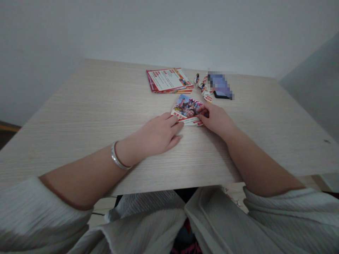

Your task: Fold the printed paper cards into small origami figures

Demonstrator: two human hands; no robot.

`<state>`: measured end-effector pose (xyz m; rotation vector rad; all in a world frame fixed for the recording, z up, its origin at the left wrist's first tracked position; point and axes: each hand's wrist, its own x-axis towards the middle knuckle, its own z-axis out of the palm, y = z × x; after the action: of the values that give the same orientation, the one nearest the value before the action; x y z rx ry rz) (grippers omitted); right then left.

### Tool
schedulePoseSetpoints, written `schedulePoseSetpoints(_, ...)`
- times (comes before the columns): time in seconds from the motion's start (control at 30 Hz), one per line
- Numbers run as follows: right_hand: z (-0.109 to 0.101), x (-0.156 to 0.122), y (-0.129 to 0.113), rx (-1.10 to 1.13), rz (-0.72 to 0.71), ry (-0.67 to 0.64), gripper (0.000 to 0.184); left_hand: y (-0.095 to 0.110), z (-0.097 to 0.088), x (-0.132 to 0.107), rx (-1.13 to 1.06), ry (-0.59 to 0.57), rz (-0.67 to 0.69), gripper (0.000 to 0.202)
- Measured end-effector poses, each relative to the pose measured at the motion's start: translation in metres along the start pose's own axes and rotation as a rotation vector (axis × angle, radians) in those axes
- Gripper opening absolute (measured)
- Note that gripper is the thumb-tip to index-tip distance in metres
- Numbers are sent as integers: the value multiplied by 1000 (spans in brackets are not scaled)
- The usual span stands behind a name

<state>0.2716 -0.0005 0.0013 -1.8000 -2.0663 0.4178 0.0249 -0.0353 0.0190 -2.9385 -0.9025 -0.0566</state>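
Observation:
A folded printed leaflet lies on the table in front of me, with a colourful picture on its upper part and a white strip with red marks along its lower edge. My right hand pinches the leaflet's right side between thumb and fingers. At its lower left edge rests my left hand, fingers stretched out and apart, the fingertips touching the paper. The underside of the leaflet is hidden.
Behind the leaflet lies a stack of flat printed leaflets. Several small folded paper pieces sit to the right of the stack, beside a dark phone, partly blurred out. The pale wooden table meets a wall at the back.

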Motion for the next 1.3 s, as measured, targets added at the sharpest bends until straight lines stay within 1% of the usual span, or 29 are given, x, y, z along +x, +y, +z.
schedulePoseSetpoints(0.13, 0, 0, 1, -28, -75, 42, 15, -1, 3, 0, -1, 26, 11, 44)
schedulePoseSetpoints(0.2, -2, -1, 0, -80, -158, 100, 12, -1, 2, 0, 1, 20, 14, 44)
schedulePoseSetpoints(0.27, -4, -5, -2, -118, -274, 137, 12, -1, 2, 0, 11, 13, 19, 44)
schedulePoseSetpoints(0.33, -4, -9, -6, -105, -394, 96, 12, 0, 2, 1, 22, 22, 20, 44)
schedulePoseSetpoints(0.4, -2, -12, -9, -54, -498, 4, 14, 0, 2, 2, 30, 35, 22, 45)
schedulePoseSetpoints(0.5, 3, -14, -11, -12, -604, -81, 20, -1, 2, 2, 36, 29, 23, 46)
schedulePoseSetpoints(0.57, 4, -14, -12, -24, -624, -106, 22, -1, 2, 2, 34, 23, 25, 45)
schedulePoseSetpoints(0.67, 2, -13, -13, -71, -606, -123, 22, -2, 0, 2, 26, 17, 28, 46)
schedulePoseSetpoints(0.87, -4, -14, -17, -127, -595, -124, 23, -5, -8, -1, 0, -41, -16, 46)
schedulePoseSetpoints(0.93, -4, -15, -16, -136, -591, -120, 24, -6, -13, -3, 15, -61, -34, 44)
schedulePoseSetpoints(1.13, -3, -16, -10, -178, -623, -100, 31, -7, -29, -7, 124, -130, -151, 40)
schedulePoseSetpoints(1.2, -2, -17, -12, -198, -625, -102, 34, -8, -31, -8, 159, -137, -179, 40)
schedulePoseSetpoints(1.3, -1, -18, -14, -240, -622, -106, 35, -10, -32, -9, 157, -130, -199, 39)
